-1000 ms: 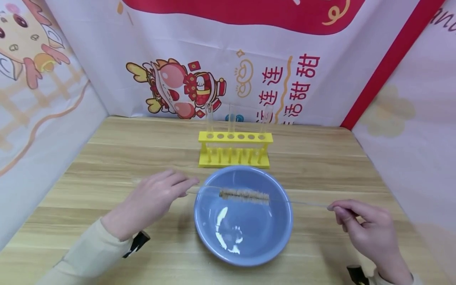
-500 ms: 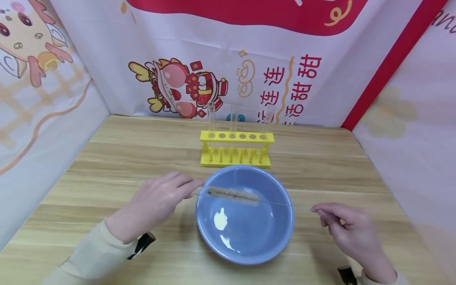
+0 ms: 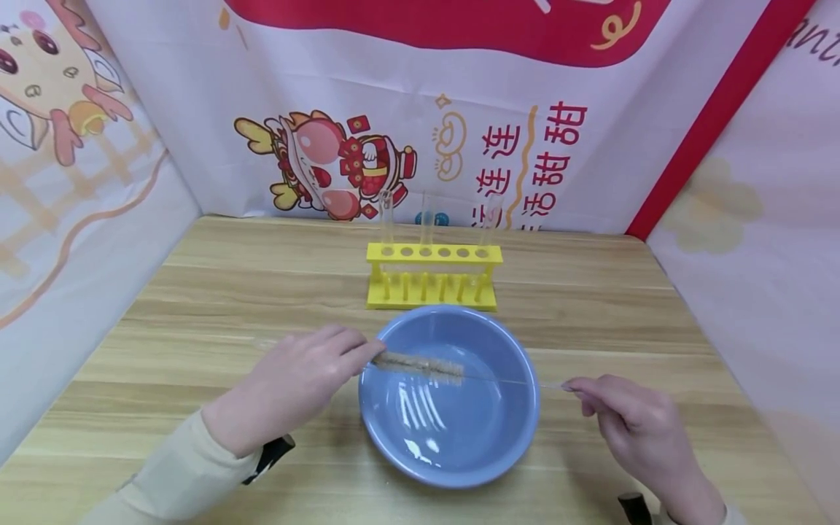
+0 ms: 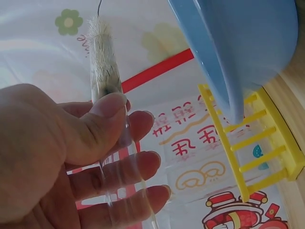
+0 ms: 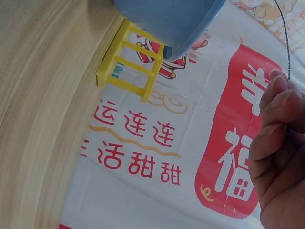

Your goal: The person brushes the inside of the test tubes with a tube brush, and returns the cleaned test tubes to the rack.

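Above the left side of a blue basin, the left hand holds a clear test tube between thumb and fingers. In the left wrist view the bristles of a brush lie inside the tube's mouth end, by the thumb. To the right of the basin the right hand pinches the brush's thin wire handle. In the head view the bristles stretch from the left fingertips over the basin.
Behind the basin stands a yellow rack with several holes and three clear tubes upright in it. Printed cloth hangs behind and at both sides of the wooden table.
The right hand has moved left, and the brush has shifted left until its bristles reach the left fingertips. The left hand has moved slightly right, still holding the tube.
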A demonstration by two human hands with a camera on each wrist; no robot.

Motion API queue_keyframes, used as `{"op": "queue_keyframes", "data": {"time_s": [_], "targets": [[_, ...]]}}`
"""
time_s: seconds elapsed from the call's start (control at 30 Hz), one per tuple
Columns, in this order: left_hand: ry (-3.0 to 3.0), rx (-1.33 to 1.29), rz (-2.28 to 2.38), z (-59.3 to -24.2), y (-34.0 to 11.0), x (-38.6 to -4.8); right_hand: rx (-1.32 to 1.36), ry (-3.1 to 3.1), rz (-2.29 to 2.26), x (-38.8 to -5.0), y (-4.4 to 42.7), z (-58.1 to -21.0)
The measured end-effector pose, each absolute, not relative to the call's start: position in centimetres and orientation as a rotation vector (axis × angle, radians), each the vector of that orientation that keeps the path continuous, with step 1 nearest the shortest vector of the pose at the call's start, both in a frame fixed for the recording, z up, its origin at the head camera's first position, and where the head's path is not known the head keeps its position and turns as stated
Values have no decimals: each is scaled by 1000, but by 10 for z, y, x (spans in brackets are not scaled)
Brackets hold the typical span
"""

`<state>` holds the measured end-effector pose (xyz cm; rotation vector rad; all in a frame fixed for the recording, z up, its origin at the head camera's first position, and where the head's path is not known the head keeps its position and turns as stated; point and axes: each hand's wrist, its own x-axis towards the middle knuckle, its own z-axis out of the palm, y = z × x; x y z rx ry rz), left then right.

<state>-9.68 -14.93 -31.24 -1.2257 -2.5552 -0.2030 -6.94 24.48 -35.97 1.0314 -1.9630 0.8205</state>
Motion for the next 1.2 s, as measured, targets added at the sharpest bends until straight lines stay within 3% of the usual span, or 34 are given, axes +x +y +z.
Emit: {"op": "queue_keyframes", "data": {"time_s": [1.2], "targets": [[-2492, -1330, -92, -306, -122, -94, 989, -1962, 787, -65, 222, -354]]}}
